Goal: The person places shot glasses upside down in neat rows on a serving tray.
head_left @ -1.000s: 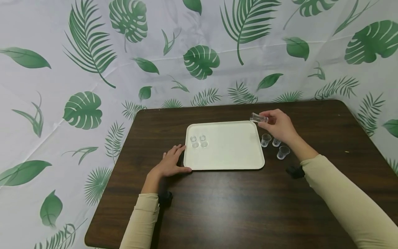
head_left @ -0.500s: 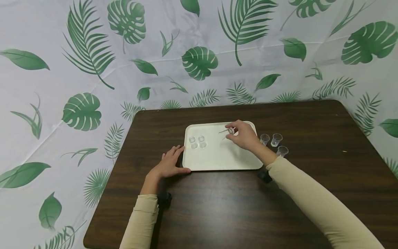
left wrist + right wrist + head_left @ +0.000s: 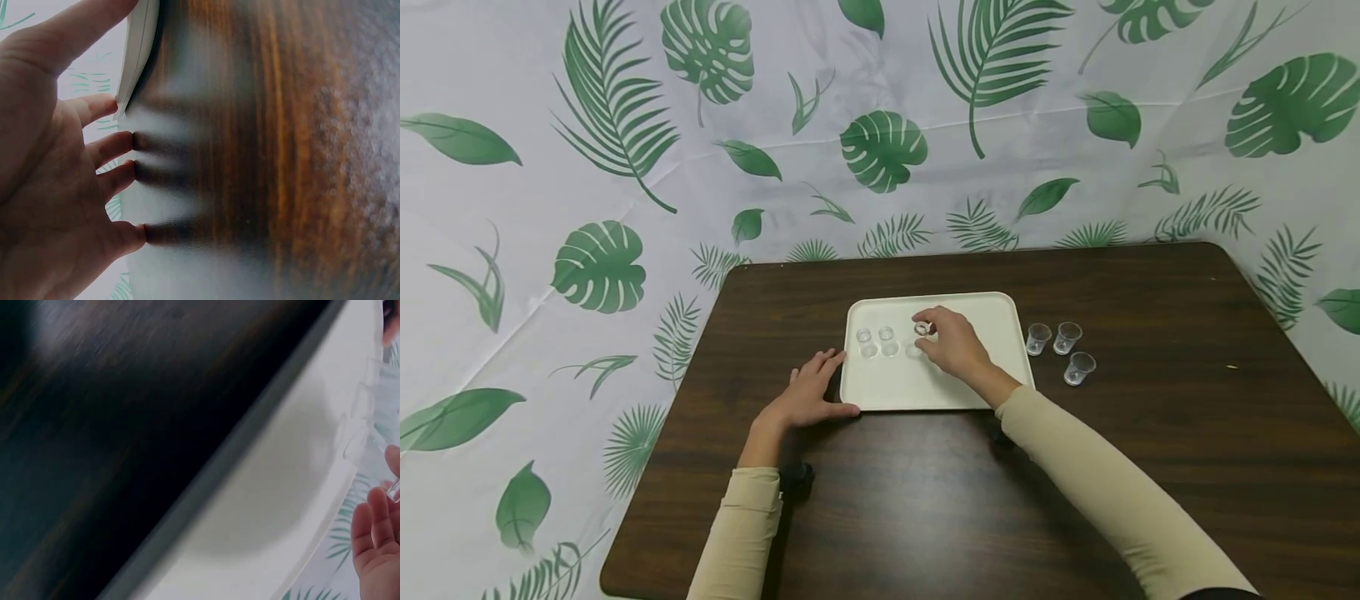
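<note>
My right hand (image 3: 953,343) pinches the base of a clear plastic cup (image 3: 913,350), rim down, at the middle of the cream tray (image 3: 955,392). In the right wrist view, the cup's wide rim (image 3: 351,449) is at or just over the tray; I cannot tell whether it touches. Left of it, two more clear cups (image 3: 889,342) stand upside down side by side on the tray. My left hand (image 3: 808,396) has its fingers spread at the tray's left front corner. From the left wrist view, the thumb and index finger (image 3: 100,107) touch the tray's edge while the other fingertips rest on the table.
Three clear cups (image 3: 1067,337) stand upright on the dark wooden table (image 3: 925,500), right of the tray. A white cloth with green leaves (image 3: 805,167) hangs behind the table and along its left side.
From beyond the tray's right end, my right hand has carried the cup left and down to the tray, turning it rim down beside the other two. My left hand stays at the corner.
</note>
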`<action>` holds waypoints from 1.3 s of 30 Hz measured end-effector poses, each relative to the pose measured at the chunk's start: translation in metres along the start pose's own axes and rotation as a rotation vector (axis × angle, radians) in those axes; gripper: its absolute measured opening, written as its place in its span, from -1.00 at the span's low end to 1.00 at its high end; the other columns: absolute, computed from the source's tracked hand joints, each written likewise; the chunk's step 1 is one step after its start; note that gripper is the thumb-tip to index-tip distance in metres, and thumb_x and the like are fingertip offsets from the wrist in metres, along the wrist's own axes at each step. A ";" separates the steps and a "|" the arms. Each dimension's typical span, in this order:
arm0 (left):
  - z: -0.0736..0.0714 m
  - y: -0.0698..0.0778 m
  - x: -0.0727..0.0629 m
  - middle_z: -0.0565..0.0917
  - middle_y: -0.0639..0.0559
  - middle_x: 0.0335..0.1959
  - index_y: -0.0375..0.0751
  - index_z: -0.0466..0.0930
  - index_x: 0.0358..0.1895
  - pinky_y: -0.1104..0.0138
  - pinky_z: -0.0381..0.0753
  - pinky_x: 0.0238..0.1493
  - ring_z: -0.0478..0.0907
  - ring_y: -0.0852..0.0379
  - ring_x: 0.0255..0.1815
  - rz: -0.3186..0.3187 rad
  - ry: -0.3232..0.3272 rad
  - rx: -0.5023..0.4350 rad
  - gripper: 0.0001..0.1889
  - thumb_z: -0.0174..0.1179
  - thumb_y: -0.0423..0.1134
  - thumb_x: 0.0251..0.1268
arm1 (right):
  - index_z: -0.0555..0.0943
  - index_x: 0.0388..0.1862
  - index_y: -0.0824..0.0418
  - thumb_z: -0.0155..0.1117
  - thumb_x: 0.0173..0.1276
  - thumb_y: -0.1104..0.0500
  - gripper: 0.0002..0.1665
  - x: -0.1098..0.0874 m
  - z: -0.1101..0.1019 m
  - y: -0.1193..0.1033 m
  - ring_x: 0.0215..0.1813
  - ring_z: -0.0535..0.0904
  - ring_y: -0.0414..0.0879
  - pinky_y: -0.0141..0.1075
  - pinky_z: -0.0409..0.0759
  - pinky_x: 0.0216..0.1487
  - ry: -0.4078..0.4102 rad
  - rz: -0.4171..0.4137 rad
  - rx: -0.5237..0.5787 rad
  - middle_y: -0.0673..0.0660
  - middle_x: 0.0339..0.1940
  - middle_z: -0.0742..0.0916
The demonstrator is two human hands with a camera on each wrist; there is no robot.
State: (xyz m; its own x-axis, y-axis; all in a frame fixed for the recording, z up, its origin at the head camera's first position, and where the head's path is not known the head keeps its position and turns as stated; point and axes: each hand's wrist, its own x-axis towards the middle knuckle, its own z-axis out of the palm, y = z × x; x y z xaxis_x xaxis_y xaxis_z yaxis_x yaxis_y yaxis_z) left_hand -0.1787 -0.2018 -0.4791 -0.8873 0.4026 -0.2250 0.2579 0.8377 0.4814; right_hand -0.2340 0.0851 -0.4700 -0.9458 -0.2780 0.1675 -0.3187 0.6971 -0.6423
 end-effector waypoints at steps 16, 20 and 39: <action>0.001 -0.003 0.002 -0.02 -0.16 0.58 -0.03 -0.05 0.59 -0.31 -0.19 0.37 -0.18 -0.17 0.57 -0.016 -0.009 0.004 0.12 0.32 0.35 0.05 | 0.66 0.12 0.16 0.37 0.25 0.33 -0.57 0.009 0.012 -0.010 -0.02 0.55 -0.05 -0.20 0.51 0.05 -0.063 -0.105 -0.111 0.06 -0.03 0.67; 0.001 -0.003 0.002 -0.01 -0.16 0.58 -0.03 -0.04 0.59 -0.31 -0.19 0.37 -0.17 -0.17 0.57 -0.016 -0.007 0.002 0.12 0.33 0.35 0.05 | 0.65 0.13 0.16 0.37 0.25 0.32 -0.56 0.009 0.012 -0.011 0.00 0.54 -0.04 -0.19 0.50 0.07 -0.070 -0.107 -0.122 0.07 -0.03 0.66; 0.001 -0.001 0.002 -0.02 -0.16 0.58 -0.02 -0.05 0.60 -0.30 -0.21 0.38 -0.18 -0.17 0.57 -0.022 -0.008 -0.003 0.12 0.32 0.36 0.05 | 0.62 0.19 0.15 0.36 0.33 0.03 -0.53 0.009 -0.008 -0.009 -0.03 0.55 -0.01 -0.13 0.53 -0.09 -0.047 -0.129 -0.063 0.14 -0.02 0.63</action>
State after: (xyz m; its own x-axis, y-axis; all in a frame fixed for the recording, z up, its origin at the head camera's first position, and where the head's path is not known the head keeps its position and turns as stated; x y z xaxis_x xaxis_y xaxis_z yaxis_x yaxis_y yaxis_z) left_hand -0.1802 -0.2017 -0.4809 -0.8898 0.3868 -0.2421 0.2373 0.8454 0.4786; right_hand -0.2399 0.0816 -0.4570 -0.8932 -0.3979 0.2095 -0.4422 0.6931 -0.5692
